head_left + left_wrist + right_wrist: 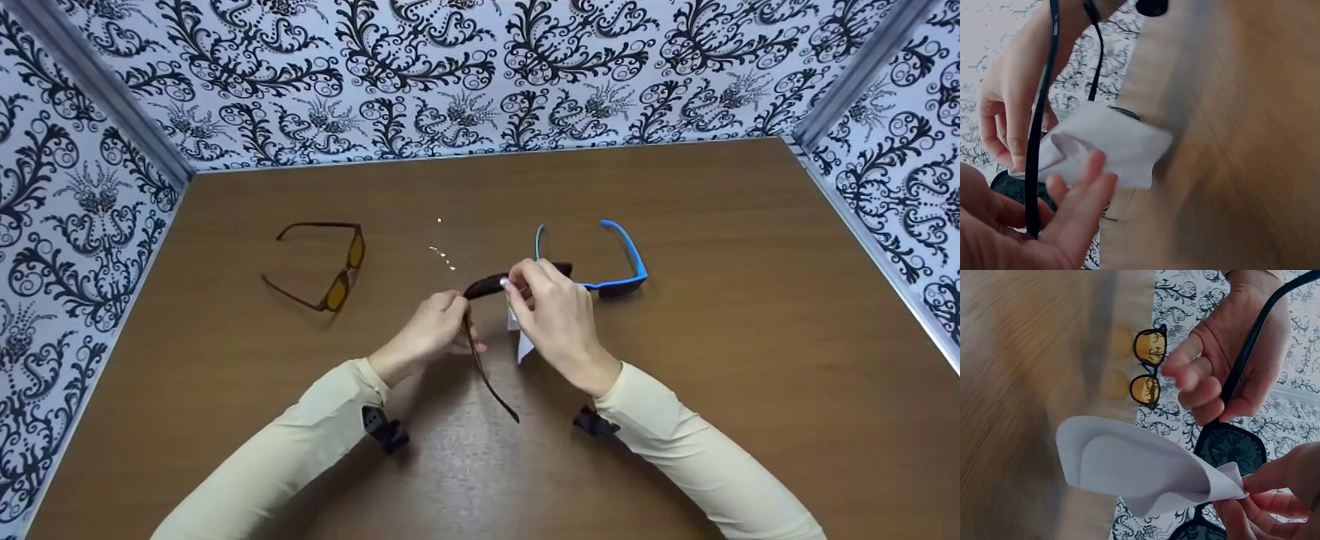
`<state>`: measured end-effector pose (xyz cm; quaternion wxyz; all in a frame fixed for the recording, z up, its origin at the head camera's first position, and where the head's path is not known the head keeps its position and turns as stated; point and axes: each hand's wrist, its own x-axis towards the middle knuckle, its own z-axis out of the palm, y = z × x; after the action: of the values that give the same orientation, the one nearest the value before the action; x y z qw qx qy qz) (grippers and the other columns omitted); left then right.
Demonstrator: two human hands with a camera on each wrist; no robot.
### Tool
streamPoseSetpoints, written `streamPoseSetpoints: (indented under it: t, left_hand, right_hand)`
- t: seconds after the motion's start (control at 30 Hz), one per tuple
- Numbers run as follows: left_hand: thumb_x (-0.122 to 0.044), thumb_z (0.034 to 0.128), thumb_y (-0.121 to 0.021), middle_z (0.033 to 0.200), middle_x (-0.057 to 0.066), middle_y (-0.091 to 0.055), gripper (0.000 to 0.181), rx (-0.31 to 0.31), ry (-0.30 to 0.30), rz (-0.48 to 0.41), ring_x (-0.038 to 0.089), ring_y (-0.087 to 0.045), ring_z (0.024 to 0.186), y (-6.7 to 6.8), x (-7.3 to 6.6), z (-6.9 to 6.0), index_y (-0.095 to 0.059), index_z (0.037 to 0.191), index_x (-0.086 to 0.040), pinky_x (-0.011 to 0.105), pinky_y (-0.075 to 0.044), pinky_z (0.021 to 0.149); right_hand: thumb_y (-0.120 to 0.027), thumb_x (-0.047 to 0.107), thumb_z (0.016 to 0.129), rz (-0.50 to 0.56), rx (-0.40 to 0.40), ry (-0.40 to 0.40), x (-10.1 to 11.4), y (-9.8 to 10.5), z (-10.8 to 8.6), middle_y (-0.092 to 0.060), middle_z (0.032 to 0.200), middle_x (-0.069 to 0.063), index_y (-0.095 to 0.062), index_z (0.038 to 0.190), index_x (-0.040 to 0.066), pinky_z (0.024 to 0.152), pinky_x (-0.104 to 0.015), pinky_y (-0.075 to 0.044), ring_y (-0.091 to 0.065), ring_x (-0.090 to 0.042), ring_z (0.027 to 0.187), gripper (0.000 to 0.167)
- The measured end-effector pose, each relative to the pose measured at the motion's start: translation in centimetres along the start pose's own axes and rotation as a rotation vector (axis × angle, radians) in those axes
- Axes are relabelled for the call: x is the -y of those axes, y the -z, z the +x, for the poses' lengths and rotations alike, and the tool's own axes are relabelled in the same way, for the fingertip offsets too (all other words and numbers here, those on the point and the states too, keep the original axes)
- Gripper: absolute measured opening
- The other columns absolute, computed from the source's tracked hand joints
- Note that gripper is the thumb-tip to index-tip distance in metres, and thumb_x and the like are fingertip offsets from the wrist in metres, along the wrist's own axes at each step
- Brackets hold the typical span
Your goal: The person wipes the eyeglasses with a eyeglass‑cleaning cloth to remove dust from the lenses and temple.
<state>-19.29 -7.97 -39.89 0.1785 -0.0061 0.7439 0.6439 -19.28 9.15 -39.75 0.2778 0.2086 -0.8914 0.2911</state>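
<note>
My left hand [427,328] grips a pair of dark-lensed sunglasses [486,286] near one hinge, above the middle of the table. One temple arm hangs down toward me. In my right hand [556,321], the thumb and fingers pinch a pale cloth [1134,464] at the lens area. Most of the cloth [1112,143] droops below the frame, as the left wrist view shows. A dark lens [1230,447] shows between the two hands in the right wrist view. The far end of the sunglasses is partly hidden by my right hand.
Glasses with yellow lenses [355,247] lie unfolded on the brown table [750,360] at left. Blue-framed glasses [634,255] with dark lenses rest just beyond my right hand. Small shiny specks [451,268] dot the table's middle. Patterned walls [465,82] border the back and sides.
</note>
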Motion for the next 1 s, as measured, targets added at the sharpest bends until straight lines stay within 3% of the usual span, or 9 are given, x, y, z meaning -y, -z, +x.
streamPoseSetpoints:
  t: [0.13,0.23,0.37,0.47,0.6,0.73,0.83,1.0]
  left_hand:
    - [-0.010,0.0943,-0.040,0.062,0.006,-0.053,0.026,-0.070,-0.134,0.406,0.027,-0.065,0.060,0.2,0.4,0.1,-0.052,0.073,-0.002,0.034,-0.054,0.058]
    - [-0.015,0.0933,-0.044,0.056,0.003,-0.058,0.028,-0.110,-0.199,0.642,0.020,-0.060,0.054,0.1,0.5,0.1,-0.057,0.070,-0.006,0.035,-0.047,0.055]
    - [-0.019,0.0925,-0.046,0.052,0.001,-0.061,0.028,-0.128,-0.211,0.792,0.018,-0.059,0.050,-0.1,0.5,-0.1,-0.059,0.069,-0.011,0.037,-0.047,0.054]
    - [-0.022,0.0923,-0.047,0.051,-0.001,-0.053,0.033,-0.160,-0.239,0.897,0.020,-0.054,0.051,-0.3,0.5,0.0,-0.050,0.060,-0.013,0.041,-0.046,0.051]
    - [-0.023,0.0931,-0.049,0.056,0.001,-0.044,0.040,-0.165,-0.257,0.974,0.025,-0.048,0.052,-0.4,0.6,0.2,-0.038,0.055,-0.015,0.044,-0.044,0.048]
    - [-0.024,0.0939,-0.048,0.057,0.004,-0.047,0.042,-0.166,-0.213,0.982,0.026,-0.052,0.055,-0.2,0.6,0.6,-0.037,0.054,-0.015,0.045,-0.045,0.049]
    - [-0.024,0.0944,-0.046,0.052,0.001,-0.052,0.043,-0.160,-0.191,0.957,0.026,-0.058,0.056,-0.3,0.5,0.7,-0.045,0.053,-0.014,0.043,-0.047,0.051]
    - [-0.022,0.0949,-0.045,0.046,-0.004,-0.057,0.040,-0.089,-0.187,0.843,0.018,-0.061,0.049,-0.8,0.2,0.3,-0.057,0.058,-0.012,0.036,-0.047,0.049]
  right_hand:
    - [-0.070,0.013,0.087,-0.081,0.030,0.038,-0.3,0.1,-0.1,-0.060,0.076,0.000,-0.062,0.084,0.010,0.044,-0.036,-0.044,-0.058,-0.016,0.054,0.008]
    - [-0.070,0.015,0.086,-0.135,0.051,0.059,-0.2,0.2,0.0,-0.059,0.075,0.000,-0.062,0.083,0.011,0.042,-0.039,-0.043,-0.057,-0.022,0.051,0.010]
    - [-0.070,0.015,0.086,-0.185,0.084,0.093,-0.1,0.3,0.3,-0.059,0.074,-0.002,-0.061,0.082,0.011,0.041,-0.041,-0.042,-0.058,-0.027,0.050,0.011]
    - [-0.069,0.012,0.086,-0.209,0.105,0.128,-0.1,0.6,0.5,-0.059,0.073,-0.003,-0.060,0.080,0.010,0.039,-0.041,-0.041,-0.057,-0.029,0.049,0.011]
    - [-0.071,0.009,0.084,-0.209,0.115,0.176,0.2,1.4,0.7,-0.057,0.070,-0.003,-0.058,0.079,0.008,0.038,-0.041,-0.040,-0.056,-0.028,0.049,0.013]
    - [-0.071,0.007,0.083,-0.184,0.094,0.217,0.6,2.1,0.7,-0.055,0.069,-0.002,-0.058,0.078,0.009,0.038,-0.039,-0.039,-0.054,-0.024,0.047,0.014]
    - [-0.070,0.008,0.084,-0.163,0.089,0.211,0.7,2.0,0.5,-0.055,0.070,-0.002,-0.058,0.079,0.010,0.039,-0.038,-0.040,-0.054,-0.024,0.048,0.013]
    - [-0.067,0.011,0.088,-0.138,0.073,0.152,0.3,0.8,0.2,-0.057,0.075,-0.003,-0.060,0.084,0.009,0.042,-0.039,-0.043,-0.056,-0.025,0.052,0.008]
